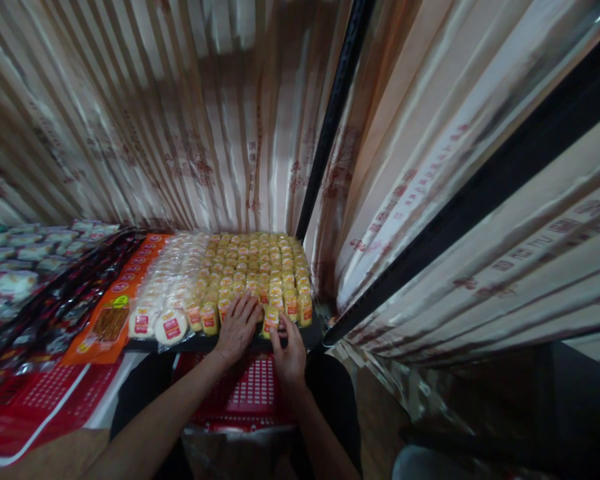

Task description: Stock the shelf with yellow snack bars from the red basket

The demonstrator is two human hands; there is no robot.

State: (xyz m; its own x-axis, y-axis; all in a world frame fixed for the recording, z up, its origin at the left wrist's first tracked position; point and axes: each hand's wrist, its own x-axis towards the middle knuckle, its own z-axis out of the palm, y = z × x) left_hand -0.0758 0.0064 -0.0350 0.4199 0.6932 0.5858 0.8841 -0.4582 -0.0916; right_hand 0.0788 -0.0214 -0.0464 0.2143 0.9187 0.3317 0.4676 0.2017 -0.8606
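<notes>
Rows of small yellow wrapped snack packets (250,257) with red and white labels stand close together on a dark shelf (190,343). My left hand (237,327) lies over the front rows, palm down, fingers stretched out on the packets. Just to its right, my right hand (289,350) pinches the side of a yellow snack packet (271,323) between thumb and fingers. This packet sits slightly forward of its row, tilted a little. Round white wrapped snacks (171,327) stand in rows left of the yellow ones.
An orange snack bag (105,327), dark glossy packages (45,307) and white packets (40,250) fill the left side. A red basket (250,387) is below the shelf edge, between the knees. Black metal posts (330,127) and printed pale curtains (250,167) border the shelf.
</notes>
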